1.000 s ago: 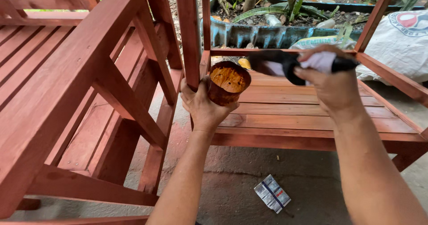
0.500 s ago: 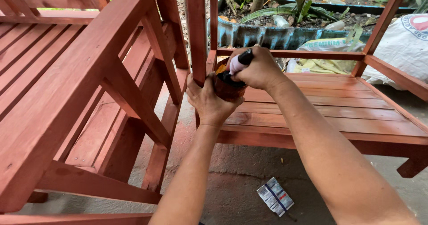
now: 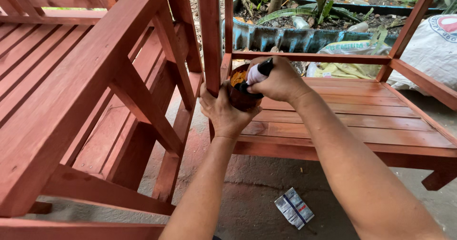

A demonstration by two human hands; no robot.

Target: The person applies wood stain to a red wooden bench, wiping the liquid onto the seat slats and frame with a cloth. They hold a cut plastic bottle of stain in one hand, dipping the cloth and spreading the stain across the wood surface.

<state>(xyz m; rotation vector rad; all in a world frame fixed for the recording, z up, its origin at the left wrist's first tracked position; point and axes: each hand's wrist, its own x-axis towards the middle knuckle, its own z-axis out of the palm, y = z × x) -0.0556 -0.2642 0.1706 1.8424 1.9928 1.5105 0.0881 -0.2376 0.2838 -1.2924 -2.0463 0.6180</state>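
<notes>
Fingers of the left hand point(image 3: 223, 111) curl shut around a small cup point(image 3: 240, 95) of orange-brown stain, held just beside a red post point(image 3: 210, 35). Right hand point(image 3: 281, 80) is closed tight on a brush point(image 3: 257, 73), its head at the cup's mouth above the slatted bench point(image 3: 362, 121).

Cup point(image 3: 240, 97): mostly hidden behind left hand point(image 3: 223, 114) and right hand point(image 3: 281, 83); only bit of orange contents showing above left hand. Brush point(image 3: 257, 73): tip sunk into cup, bristles unseen; handle largely wrapped by right hand. Wooden bench point(image 3: 71, 102), left of cup: cut off by top, left and bottom edges. Low wooden table point(image 3: 362, 121), right of cup: far corner cut off at right edge. Small packet point(image 3: 294, 207), on ground below cup: print too small to tell.
</notes>
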